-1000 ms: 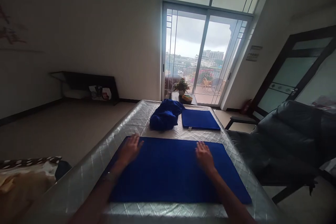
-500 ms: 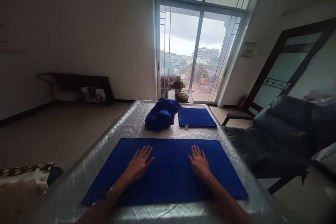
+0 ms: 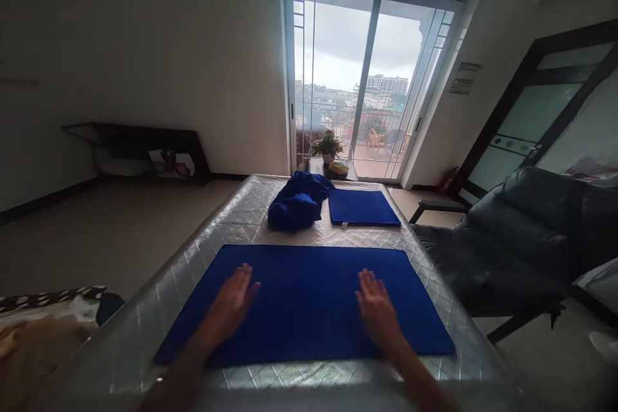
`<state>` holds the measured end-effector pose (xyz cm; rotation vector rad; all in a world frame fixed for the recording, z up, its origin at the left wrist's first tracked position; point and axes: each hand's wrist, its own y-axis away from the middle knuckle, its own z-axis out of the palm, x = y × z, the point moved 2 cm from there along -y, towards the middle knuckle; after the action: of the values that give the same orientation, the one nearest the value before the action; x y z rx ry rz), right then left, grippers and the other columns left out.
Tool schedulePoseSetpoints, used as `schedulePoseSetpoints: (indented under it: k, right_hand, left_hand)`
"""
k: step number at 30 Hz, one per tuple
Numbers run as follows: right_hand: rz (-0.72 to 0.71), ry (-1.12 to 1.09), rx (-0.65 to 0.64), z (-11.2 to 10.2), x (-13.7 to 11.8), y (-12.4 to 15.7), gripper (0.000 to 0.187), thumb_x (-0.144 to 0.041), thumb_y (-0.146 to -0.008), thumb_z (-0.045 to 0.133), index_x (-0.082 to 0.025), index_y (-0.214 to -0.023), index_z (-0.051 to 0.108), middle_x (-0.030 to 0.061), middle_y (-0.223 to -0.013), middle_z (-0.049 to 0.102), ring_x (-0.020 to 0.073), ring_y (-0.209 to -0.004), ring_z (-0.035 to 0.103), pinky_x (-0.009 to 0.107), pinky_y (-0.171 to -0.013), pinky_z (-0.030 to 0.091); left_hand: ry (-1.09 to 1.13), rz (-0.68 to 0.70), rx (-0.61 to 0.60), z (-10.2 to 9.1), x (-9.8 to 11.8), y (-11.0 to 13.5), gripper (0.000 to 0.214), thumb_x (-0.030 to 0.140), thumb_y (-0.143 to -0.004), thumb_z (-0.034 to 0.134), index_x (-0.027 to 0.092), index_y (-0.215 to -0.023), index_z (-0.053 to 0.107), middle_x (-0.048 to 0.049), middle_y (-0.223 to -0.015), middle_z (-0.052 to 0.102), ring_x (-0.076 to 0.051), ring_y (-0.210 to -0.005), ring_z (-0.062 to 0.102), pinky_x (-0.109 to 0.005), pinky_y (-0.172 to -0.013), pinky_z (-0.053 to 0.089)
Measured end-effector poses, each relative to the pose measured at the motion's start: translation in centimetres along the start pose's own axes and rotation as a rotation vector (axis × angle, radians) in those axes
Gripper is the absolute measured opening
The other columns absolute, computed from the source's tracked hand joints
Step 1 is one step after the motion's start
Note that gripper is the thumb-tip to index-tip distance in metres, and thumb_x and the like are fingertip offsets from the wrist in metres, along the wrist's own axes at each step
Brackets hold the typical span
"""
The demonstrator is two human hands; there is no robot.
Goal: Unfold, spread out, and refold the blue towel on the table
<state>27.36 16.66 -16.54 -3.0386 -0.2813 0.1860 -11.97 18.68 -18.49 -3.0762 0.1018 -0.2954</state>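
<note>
A dark blue cloth [image 3: 309, 309], rectangular and smooth, lies spread on the silvery quilted cover [image 3: 270, 374] of a table. My left hand [image 3: 237, 296] is over the cloth's left half, its fingers stretched out and slightly blurred. Over the right half is my right hand [image 3: 375, 302], also open with fingers extended. Neither holds anything; whether they touch the cloth or hover just above it, I cannot tell. Beyond it, a crumpled blue cloth heap [image 3: 298, 203] sits beside a neatly folded blue cloth [image 3: 364, 207] with a small white tag at its near edge.
A small table past the far end bears a potted plant [image 3: 328, 145]. Behind it stands a glass sliding door [image 3: 333, 77]. On the right is a black padded chair [image 3: 512, 238]. A dark low rack [image 3: 149, 141] stands by the left wall.
My hands have moved apart, the left one outward and back toward me, the right slightly outward. The view has shifted a little. The cloths look unchanged.
</note>
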Motion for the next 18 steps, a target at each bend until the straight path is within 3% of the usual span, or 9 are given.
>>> schedulePoseSetpoints:
  k: [2, 4, 7, 9, 11, 15, 18]
  right_hand:
    - [-0.106, -0.126, -0.028, 0.9, -5.1, 0.9, 0.057, -0.036, -0.104, 0.019, -0.015, -0.157, 0.027, 0.0018, -0.161, 0.019, 0.0199, -0.152, 0.015, 0.04, -0.124, 0.013]
    - [-0.181, -0.201, -0.066, 1.7, -8.6, 1.8, 0.058, -0.043, -0.105, 0.019, -0.018, -0.157, 0.025, 0.0012, -0.162, 0.016, 0.0195, -0.151, 0.015, 0.04, -0.125, 0.014]
    - [-0.185, -0.226, -0.111, 2.3, -9.9, 2.7, 0.063, -0.051, -0.104, 0.021, -0.016, -0.157, 0.023, 0.003, -0.162, 0.014, 0.0217, -0.151, 0.015, 0.042, -0.124, 0.016]
    - [-0.155, -0.215, -0.128, 2.2, -8.9, 3.0, 0.066, -0.054, -0.103, 0.02, -0.016, -0.157, 0.022, 0.003, -0.162, 0.013, 0.0219, -0.151, 0.014, 0.044, -0.124, 0.016]
    - [-0.108, -0.186, -0.147, 1.9, -6.7, 3.2, 0.067, -0.056, -0.103, 0.021, -0.017, -0.157, 0.021, 0.0022, -0.162, 0.012, 0.0216, -0.152, 0.014, 0.044, -0.125, 0.015]
    - [0.091, -0.057, -0.155, 1.6, 0.2, 3.9, 0.065, -0.05, -0.103, 0.023, -0.016, -0.158, 0.019, 0.0025, -0.163, 0.009, 0.0225, -0.152, 0.01, 0.047, -0.124, 0.012]
    - [0.224, 0.07, -0.089, 1.8, 6.5, 5.0, 0.062, -0.044, -0.102, 0.023, -0.015, -0.157, 0.026, 0.0047, -0.163, 0.011, 0.0244, -0.152, 0.011, 0.049, -0.123, 0.012]
  left_hand:
    - [0.069, 0.178, -0.044, 1.6, 5.8, 0.8, 0.071, 0.06, -0.099, 0.015, 0.022, -0.159, 0.019, -0.001, -0.164, 0.018, -0.026, -0.152, 0.016, -0.047, -0.125, 0.019]
    - [0.077, 0.351, -0.056, 3.3, 10.2, 2.1, 0.067, 0.062, -0.099, 0.021, 0.031, -0.158, 0.016, 0.003, -0.163, 0.018, -0.022, -0.151, 0.019, -0.044, -0.125, 0.023]
    - [0.043, 0.495, 0.027, 4.7, 12.4, 4.1, 0.064, 0.058, -0.101, 0.029, 0.033, -0.157, 0.009, 0.0022, -0.162, 0.022, -0.021, -0.149, 0.026, -0.046, -0.122, 0.028]
    - [0.009, 0.483, 0.081, 4.5, 11.3, 4.8, 0.064, 0.055, -0.101, 0.032, 0.03, -0.157, 0.013, -0.0016, -0.161, 0.026, -0.023, -0.147, 0.03, -0.049, -0.121, 0.028]
    - [-0.018, 0.404, 0.083, 3.8, 8.7, 5.1, 0.063, 0.055, -0.101, 0.035, 0.029, -0.156, 0.021, -0.0038, -0.16, 0.029, -0.024, -0.147, 0.031, -0.048, -0.12, 0.027]
    - [-0.053, 0.097, 0.015, 2.6, 0.5, 5.9, 0.062, 0.055, -0.1, 0.029, 0.024, -0.154, 0.034, -0.0049, -0.161, 0.026, -0.025, -0.149, 0.026, -0.05, -0.12, 0.021]
    - [-0.064, 0.036, 0.119, 2.7, -6.1, 7.2, 0.06, 0.046, -0.102, 0.012, 0.031, -0.137, 0.058, 0.0051, -0.157, 0.034, -0.022, -0.151, 0.016, -0.048, -0.119, 0.017]
